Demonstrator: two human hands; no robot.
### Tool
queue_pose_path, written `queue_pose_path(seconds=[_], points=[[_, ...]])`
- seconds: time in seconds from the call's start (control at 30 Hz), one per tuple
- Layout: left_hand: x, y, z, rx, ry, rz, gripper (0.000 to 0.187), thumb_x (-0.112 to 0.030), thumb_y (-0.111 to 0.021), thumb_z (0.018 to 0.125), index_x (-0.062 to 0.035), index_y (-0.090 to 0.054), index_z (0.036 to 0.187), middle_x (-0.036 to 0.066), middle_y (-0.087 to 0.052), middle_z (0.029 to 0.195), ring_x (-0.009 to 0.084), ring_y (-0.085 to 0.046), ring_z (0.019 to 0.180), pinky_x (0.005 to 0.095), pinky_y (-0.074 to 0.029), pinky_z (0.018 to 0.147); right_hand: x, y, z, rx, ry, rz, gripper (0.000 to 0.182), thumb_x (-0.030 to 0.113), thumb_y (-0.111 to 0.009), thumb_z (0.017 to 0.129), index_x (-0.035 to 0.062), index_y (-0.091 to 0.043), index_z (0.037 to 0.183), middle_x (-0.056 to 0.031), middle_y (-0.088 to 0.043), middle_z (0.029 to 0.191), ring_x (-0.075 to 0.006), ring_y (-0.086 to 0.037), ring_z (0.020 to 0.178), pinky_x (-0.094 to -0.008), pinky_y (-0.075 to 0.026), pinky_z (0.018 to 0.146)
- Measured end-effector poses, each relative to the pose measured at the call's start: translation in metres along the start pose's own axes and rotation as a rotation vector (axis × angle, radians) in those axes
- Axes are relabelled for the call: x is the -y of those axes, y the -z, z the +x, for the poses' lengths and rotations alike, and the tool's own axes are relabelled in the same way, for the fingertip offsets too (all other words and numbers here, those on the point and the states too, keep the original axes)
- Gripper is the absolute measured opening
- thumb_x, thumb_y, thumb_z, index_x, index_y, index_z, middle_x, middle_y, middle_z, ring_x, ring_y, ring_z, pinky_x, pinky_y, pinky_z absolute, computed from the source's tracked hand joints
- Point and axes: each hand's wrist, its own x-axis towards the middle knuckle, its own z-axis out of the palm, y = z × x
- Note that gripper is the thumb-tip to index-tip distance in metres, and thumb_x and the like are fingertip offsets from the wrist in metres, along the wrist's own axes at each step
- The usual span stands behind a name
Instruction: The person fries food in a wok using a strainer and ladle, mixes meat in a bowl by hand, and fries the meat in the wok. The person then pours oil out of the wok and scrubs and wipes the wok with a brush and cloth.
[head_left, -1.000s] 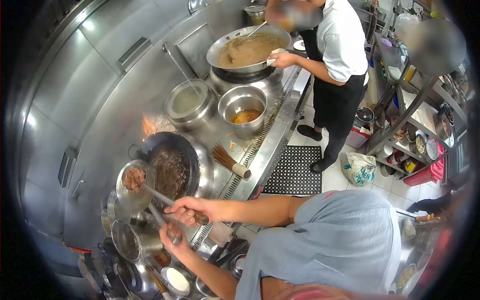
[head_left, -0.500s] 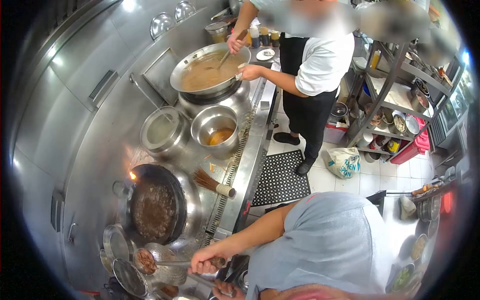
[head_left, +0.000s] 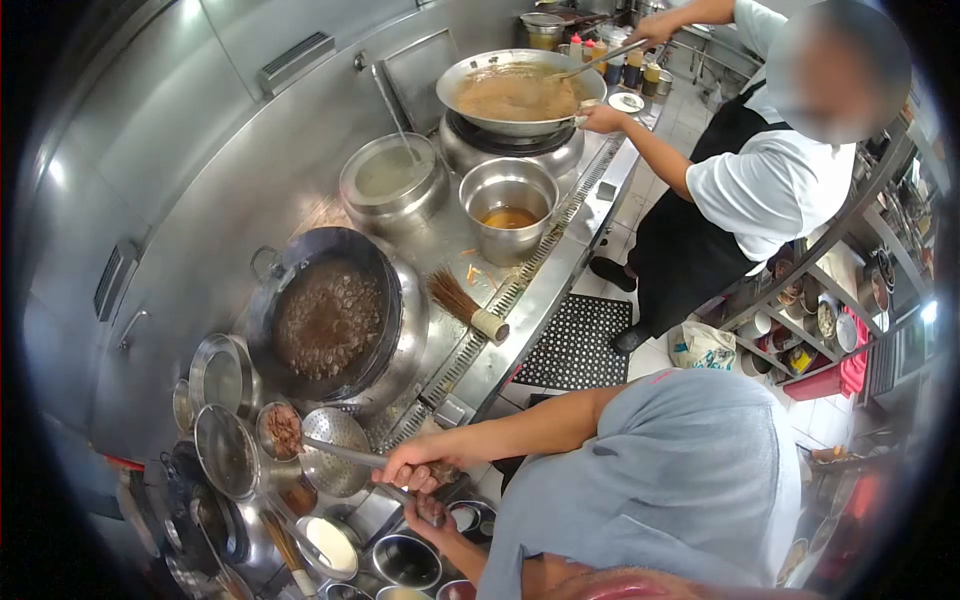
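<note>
My right hand [head_left: 422, 466] is closed round the handle of a metal ladle [head_left: 345, 454], whose bowl holds brown meat pieces [head_left: 284, 430]. Just below it, my left hand [head_left: 430, 514] grips the handle of a perforated skimmer [head_left: 338, 462]. The skimmer's round head sits beside the ladle bowl and partly behind the ladle handle. Ahead of both tools, a black wok [head_left: 262, 312] contains bubbling brown liquid [head_left: 330, 320]. A round wire strainer [head_left: 226, 452] is close to the ladle bowl.
A bamboo brush [head_left: 470, 308] lies on the steel stove edge. Beyond it stand a pot of amber liquid [head_left: 510, 180] and a lidded round pot [head_left: 390, 180]. A co-worker [head_left: 770, 190] stirs a large pan [head_left: 470, 108]. Seasoning containers [head_left: 405, 562] are below my hands.
The view has swung, so the stove appears further right and higher. The flame at the wok's edge no longer shows. Both tools stay in my hands, the ladle still holding meat.
</note>
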Motion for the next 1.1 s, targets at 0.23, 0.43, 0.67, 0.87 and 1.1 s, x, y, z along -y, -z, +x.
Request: queue_pose_path(seconds=[0.23,0.43,0.67,0.87,1.1], points=[[-0.007,0.009,-0.007,0.122,0.224,-0.295,0.040,-0.036,-0.048,0.091,-0.0047,-0.050,0.116,0.011,-0.057,0.091,0.0107,-0.051,0.054,0.0159,-0.041,0.043,0.000,-0.010,-0.005,-0.030,0.059,-0.050,0.007,0.010,-0.049,0.090,0.0111,-0.045,0.095,0.0104,-0.034,0.054,-0.0017,-0.031,0.037,-0.0202,-0.027,0.034],[0.059,0.008,-0.026,-0.025,0.379,-0.027,0.042,-0.035,-0.051,0.091,-0.0072,-0.044,0.122,0.017,-0.048,0.113,0.0229,-0.052,0.087,0.0287,-0.045,0.071,0.006,0.005,0.002,0.040,-0.005,0.038,0.020,0.008,-0.053,0.086,0.0133,-0.046,0.105,0.0095,-0.034,0.056,-0.0023,-0.029,0.037,-0.0214,-0.022,0.033],[0.165,0.029,-0.069,-0.084,0.587,0.138,0.046,-0.034,-0.056,0.089,-0.0074,-0.043,0.125,0.019,-0.044,0.128,0.0348,-0.050,0.112,0.0427,-0.045,0.093,0.035,-0.011,-0.042,-0.020,-0.104,-0.126,0.025,0.008,-0.054,0.084,0.0130,-0.045,0.107,0.0089,-0.035,0.056,-0.0028,-0.031,0.036,-0.0227,-0.022,0.032],[0.309,0.075,-0.101,-0.383,0.251,0.655,0.034,-0.019,-0.063,0.083,-0.0019,-0.052,0.109,0.020,-0.054,0.105,0.0343,-0.055,0.101,0.0372,-0.048,0.084,0.065,-0.004,-0.088,0.077,-0.158,-0.186,0.023,0.009,-0.052,0.086,0.0128,-0.043,0.107,0.0071,-0.038,0.060,-0.0042,-0.035,0.038,-0.0238,-0.027,0.033],[0.291,-0.009,-0.172,-0.666,0.324,0.052,0.022,-0.015,-0.061,0.081,0.0001,-0.058,0.097,0.017,-0.060,0.091,0.0291,-0.059,0.089,0.0347,-0.048,0.076,0.069,-0.017,-0.141,0.129,-0.305,-0.198,0.037,0.007,-0.053,0.082,0.0069,-0.040,0.117,0.0050,-0.036,0.058,-0.0045,-0.035,0.036,-0.0236,-0.030,0.031]])
